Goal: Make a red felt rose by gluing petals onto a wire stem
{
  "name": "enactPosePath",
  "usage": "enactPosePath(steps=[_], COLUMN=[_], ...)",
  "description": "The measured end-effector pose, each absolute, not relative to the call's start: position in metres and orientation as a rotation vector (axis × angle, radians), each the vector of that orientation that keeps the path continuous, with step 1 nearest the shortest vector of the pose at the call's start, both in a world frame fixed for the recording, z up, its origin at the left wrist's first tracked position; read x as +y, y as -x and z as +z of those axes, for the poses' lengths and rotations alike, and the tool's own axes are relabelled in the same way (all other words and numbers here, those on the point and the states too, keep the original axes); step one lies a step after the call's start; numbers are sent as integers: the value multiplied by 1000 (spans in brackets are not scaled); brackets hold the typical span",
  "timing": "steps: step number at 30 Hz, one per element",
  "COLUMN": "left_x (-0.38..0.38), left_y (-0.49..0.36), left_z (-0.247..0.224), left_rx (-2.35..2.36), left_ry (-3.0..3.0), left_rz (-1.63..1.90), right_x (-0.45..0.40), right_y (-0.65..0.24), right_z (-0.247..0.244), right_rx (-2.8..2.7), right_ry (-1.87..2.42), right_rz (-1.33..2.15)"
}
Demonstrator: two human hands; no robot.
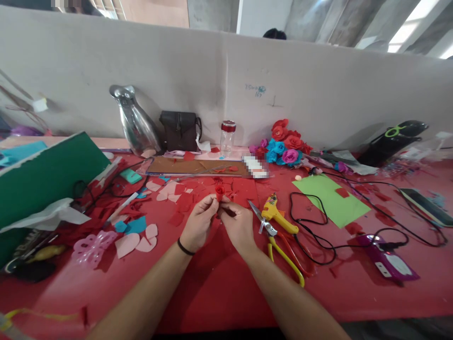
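Note:
A small red paper rose point(220, 190) stands upright between my two hands, over the middle of the red tabletop point(212, 293). My left hand point(201, 221), with a dark band at its wrist, pinches the flower's base from the left. From the other side, my right hand point(239, 224) has its fingers closed at the same base. The lower end of the rose is hidden by my fingers. Red paper petals point(184, 200) lie scattered behind and left of my hands. Just right of my right hand are scissors point(283, 255) with yellow handles and a yellow glue gun point(279, 217).
Pink paper petals point(146, 238) and a green board point(46, 189) are at left. A steel jug point(136, 118), dark bag point(180, 131), glass jar point(227, 139) and paper flowers point(286, 144) line the wall. A purple power strip point(387, 259) with black cables lies at right.

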State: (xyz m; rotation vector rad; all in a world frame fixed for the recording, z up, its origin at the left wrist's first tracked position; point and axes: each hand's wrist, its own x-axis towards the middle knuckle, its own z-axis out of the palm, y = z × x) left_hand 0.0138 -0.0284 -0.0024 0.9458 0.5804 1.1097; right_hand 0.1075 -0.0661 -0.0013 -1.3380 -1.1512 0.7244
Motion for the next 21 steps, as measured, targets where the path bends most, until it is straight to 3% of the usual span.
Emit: enactPosePath(steps=[21], left_x=[-30], left_y=[-12], left_z=[5], left_rx=[685], left_ry=[-771], left_rz=[1125], right_x=[-66], right_y=[-112], right_z=[0], right_rx=[-1305], right_ry=[1492], right_rz=[538])
